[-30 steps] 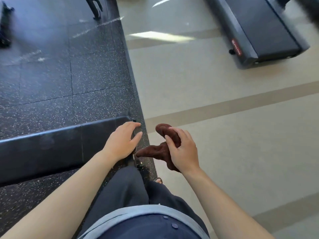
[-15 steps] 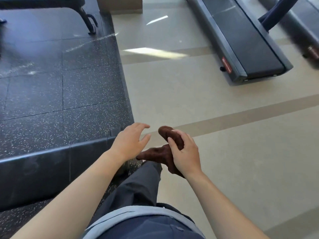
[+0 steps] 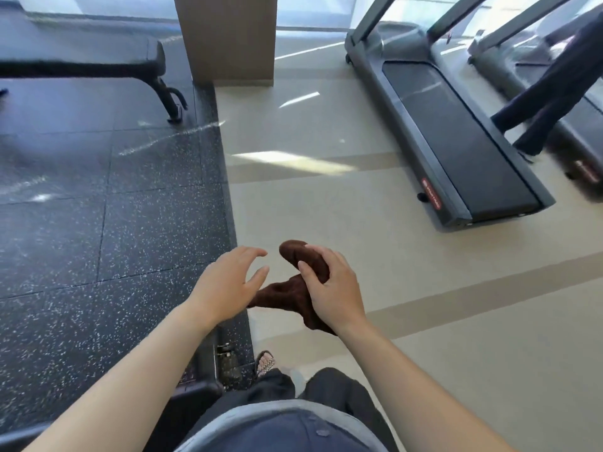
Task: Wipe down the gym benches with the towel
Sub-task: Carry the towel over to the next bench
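Now, right hand point(image 3: 336, 288), grip round towel point(image 3: 286, 293) (left hand point(image 3: 222, 285) alongside, grip wide).

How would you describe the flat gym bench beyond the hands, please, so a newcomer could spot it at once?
Start at the brown pillar where the speckled black rubber floor meets the beige floor. Just left of it, on the rubber, stands the bench. Unlike the treadmills to the right, it is a flat black pad on curved legs, with no belt.
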`<action>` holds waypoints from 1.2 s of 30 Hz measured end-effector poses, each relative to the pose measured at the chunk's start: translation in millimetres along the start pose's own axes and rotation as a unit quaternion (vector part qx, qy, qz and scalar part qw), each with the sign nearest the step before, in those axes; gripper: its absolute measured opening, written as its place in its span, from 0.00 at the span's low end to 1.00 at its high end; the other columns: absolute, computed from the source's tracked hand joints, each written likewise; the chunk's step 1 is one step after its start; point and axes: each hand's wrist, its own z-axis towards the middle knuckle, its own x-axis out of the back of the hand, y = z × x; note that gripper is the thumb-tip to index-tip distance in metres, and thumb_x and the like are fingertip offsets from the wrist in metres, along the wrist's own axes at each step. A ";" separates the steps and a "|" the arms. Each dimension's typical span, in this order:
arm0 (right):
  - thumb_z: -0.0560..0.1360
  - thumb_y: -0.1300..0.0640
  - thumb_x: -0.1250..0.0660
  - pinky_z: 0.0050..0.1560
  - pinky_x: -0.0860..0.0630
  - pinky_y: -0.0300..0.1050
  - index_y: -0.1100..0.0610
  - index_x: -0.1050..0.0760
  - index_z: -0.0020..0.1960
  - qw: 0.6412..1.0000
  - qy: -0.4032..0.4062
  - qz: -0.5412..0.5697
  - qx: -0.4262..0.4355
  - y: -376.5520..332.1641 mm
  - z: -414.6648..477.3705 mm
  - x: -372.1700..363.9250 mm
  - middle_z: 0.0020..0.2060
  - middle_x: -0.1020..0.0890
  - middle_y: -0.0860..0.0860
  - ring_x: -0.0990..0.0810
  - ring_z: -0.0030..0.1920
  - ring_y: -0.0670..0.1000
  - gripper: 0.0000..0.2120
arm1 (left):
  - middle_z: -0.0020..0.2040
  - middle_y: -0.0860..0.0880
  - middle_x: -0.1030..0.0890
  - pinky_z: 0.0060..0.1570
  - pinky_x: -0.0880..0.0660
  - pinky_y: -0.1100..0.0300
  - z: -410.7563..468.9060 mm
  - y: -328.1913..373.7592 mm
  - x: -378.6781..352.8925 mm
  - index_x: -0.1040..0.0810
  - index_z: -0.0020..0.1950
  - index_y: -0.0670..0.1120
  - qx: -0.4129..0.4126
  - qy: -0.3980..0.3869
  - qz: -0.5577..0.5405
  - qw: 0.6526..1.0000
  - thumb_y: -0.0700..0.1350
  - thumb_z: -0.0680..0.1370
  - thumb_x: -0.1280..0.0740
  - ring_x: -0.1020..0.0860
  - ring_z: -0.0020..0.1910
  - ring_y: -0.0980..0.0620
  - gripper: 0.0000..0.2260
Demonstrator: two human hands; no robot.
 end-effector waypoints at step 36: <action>0.75 0.52 0.32 0.61 0.30 0.48 0.49 0.24 0.59 0.919 -0.312 -0.019 0.240 -320.3 576.4 -449.9 0.54 0.21 0.47 0.25 0.56 0.48 0.13 | 0.66 0.54 0.27 0.65 0.33 0.53 339.8 -408.2 398.1 0.29 0.67 0.51 0.311 0.186 -0.082 0.929 0.51 0.79 0.40 0.30 0.65 0.54 0.16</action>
